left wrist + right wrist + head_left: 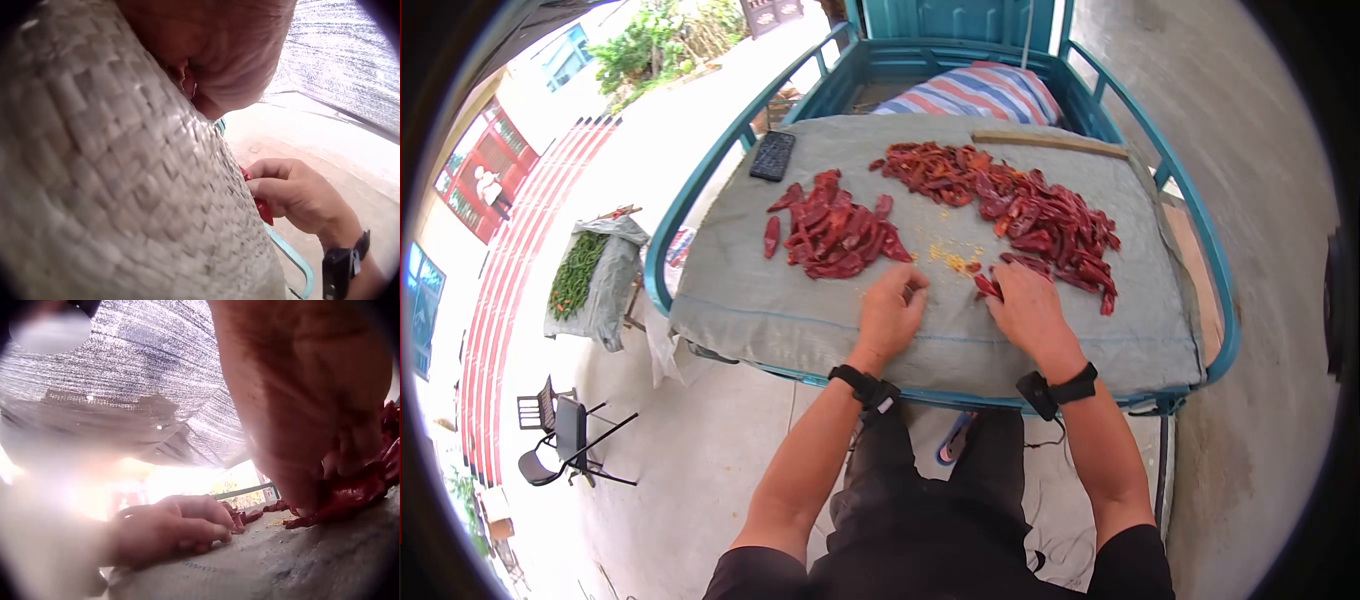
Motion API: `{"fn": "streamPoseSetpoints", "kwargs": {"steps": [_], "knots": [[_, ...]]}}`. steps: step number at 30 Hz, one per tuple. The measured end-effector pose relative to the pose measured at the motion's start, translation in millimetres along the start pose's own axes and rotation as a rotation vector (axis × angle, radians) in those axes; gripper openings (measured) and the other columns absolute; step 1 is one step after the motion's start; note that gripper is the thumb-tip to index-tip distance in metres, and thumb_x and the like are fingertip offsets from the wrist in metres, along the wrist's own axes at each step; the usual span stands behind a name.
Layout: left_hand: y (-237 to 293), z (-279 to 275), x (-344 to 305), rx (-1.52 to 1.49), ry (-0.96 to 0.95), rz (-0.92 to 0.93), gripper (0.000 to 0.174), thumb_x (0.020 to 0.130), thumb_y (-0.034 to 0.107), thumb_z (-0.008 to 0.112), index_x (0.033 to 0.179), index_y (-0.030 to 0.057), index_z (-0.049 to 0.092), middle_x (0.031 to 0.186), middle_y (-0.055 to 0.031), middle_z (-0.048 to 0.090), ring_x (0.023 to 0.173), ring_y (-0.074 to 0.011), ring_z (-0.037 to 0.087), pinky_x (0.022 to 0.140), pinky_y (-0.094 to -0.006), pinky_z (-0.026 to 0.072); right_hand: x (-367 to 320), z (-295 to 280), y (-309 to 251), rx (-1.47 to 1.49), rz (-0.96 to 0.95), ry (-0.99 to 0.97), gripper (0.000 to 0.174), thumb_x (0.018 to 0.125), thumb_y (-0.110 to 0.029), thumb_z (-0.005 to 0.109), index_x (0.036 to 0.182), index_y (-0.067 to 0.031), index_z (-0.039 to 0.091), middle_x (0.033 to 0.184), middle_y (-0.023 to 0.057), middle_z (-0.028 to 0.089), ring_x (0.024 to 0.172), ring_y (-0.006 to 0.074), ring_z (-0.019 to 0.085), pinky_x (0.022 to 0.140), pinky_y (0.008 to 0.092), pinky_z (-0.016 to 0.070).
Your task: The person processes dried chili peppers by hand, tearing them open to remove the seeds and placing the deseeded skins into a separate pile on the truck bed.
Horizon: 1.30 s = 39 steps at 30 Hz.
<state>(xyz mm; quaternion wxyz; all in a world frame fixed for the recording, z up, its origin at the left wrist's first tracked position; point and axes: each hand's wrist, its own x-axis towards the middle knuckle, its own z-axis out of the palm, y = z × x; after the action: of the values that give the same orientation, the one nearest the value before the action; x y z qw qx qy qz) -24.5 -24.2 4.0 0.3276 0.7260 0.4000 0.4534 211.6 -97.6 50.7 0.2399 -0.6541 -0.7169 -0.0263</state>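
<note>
Your black shirt was nearest as you leaned in over the grey woven sheet, which probably made a level work surface across the teal cart. To the left, a dark phone lay by the far corner, likely set aside from the chilies. Next came the left pile of red chilies, just beyond your left hand. Its fingers were loosely bent, with no chili visible in them, resting low as if ready to help. Yellow seeds lay between the piles, in easy reach of both hands. Your right hand pinched a red chili, thumb and fingers closed on it, seemingly to keep a small piece controlled. The right pile of red chilies spread close beyond that hand; the wooden strip along the far edge perhaps weighted the sheet.
</note>
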Motion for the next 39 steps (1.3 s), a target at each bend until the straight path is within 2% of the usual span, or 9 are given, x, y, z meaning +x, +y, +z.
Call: {"fn": "streamPoseSetpoints", "kwargs": {"steps": [4,7,14,17,23,24,28,33,39], "knots": [[7,-3,1,0.025,-0.021,-0.012,0.014,0.094,0.002,0.075,0.108,0.0015,0.073,0.089,-0.0063,0.074,0.073,-0.0134,0.065,0.069,-0.0308,0.0522,0,-1,-12,-0.11,0.059,-0.054,0.017,0.092,-0.013,0.075,0.104,-0.0035,0.067,0.112,0.0187,0.07,0.104,0.0395,0.074,0.088,0.052,0.0593],[9,-5,2,0.03,-0.055,-0.06,0.016,0.093,0.004,0.075,0.109,0.0039,0.071,0.095,-0.0129,0.075,0.079,-0.0278,0.072,0.073,-0.0383,0.0564,3,6,-4,-0.196,0.094,-0.062,0.015,0.091,-0.008,0.073,0.104,-0.0034,0.068,0.114,0.0193,0.068,0.103,0.0386,0.075,0.087,0.0512,0.0601],[3,-2,0,-0.037,-0.04,-0.058,0.016,0.094,0.002,0.075,0.109,0.0031,0.072,0.091,-0.0079,0.073,0.074,-0.0178,0.066,0.07,-0.0332,0.0532,7,-3,-9,-0.125,0.075,0.0,0.013,0.093,-0.006,0.071,0.105,-0.0008,0.07,0.108,0.0192,0.063,0.099,0.0405,0.074,0.083,0.0519,0.0588],[4,-3,0,-0.094,-0.051,-0.069,0.014,0.097,0.001,0.074,0.11,0.0013,0.073,0.088,-0.0011,0.071,0.073,-0.0071,0.06,0.068,-0.0277,0.0495,14,-6,-19,0.143,-0.003,0.188,0.018,0.092,-0.011,0.077,0.105,-0.0009,0.071,0.1,0.0163,0.065,0.088,0.0372,0.073,0.08,0.0465,0.0584],[6,-9,4,-0.427,-0.093,-0.181,0.022,0.11,0.016,0.069,0.127,0.0027,0.068,0.1,-0.0003,0.073,0.081,-0.0054,0.06,0.073,-0.025,0.049,30,25,-49,1.066,0.273,0.036,0.024,0.095,-0.019,0.078,0.105,0.0021,0.076,0.092,0.0137,0.077,0.079,0.0212,0.07,0.073,0.0373,0.0543],[12,-15,5,-0.451,-0.108,-0.194,0.024,0.111,0.017,0.068,0.13,0.003,0.068,0.103,-0.0008,0.074,0.083,-0.0056,0.061,0.074,-0.0249,0.0496,30,35,-49,1.063,0.262,0.042,0.023,0.099,-0.018,0.077,0.109,0.0024,0.076,0.091,0.0087,0.078,0.08,0.0129,0.067,0.073,0.0332,0.0543],[14,-20,7,-0.466,-0.167,-0.194,0.027,0.112,0.014,0.068,0.132,-0.0034,0.065,0.114,-0.0062,0.074,0.097,-0.0118,0.069,0.087,-0.0289,0.0577,26,63,-57,1.209,0.349,0.091,0.02,0.101,-0.017,0.076,0.109,0.0021,0.074,0.087,0.0034,0.073,0.077,0.0111,0.063,0.069,0.0323,0.052],[-2,-13,8,-0.49,-0.172,-0.116,0.027,0.112,0.015,0.069,0.134,-0.0003,0.064,0.119,-0.0036,0.074,0.099,-0.0092,0.068,0.086,-0.0279,0.057,20,64,-62,1.298,0.441,0.081,0.021,0.104,-0.019,0.077,0.112,-0.0004,0.071,0.082,-0.0009,0.066,0.068,0.0076,0.057,0.059,0.0293,0.0465],[1,-10,9,-0.492,0.002,-0.168,0.026,0.11,0.009,0.071,0.13,0.0001,0.058,0.11,-0.0041,0.07,0.095,-0.0096,0.067,0.083,-0.028,0.0583,16,65,-62,1.317,0.407,0.076,0.021,0.105,-0.017,0.076,0.117,-0.0006,0.07,0.082,-0.0005,0.068,0.067,0.0086,0.061,0.059,0.028,0.0492]]}}
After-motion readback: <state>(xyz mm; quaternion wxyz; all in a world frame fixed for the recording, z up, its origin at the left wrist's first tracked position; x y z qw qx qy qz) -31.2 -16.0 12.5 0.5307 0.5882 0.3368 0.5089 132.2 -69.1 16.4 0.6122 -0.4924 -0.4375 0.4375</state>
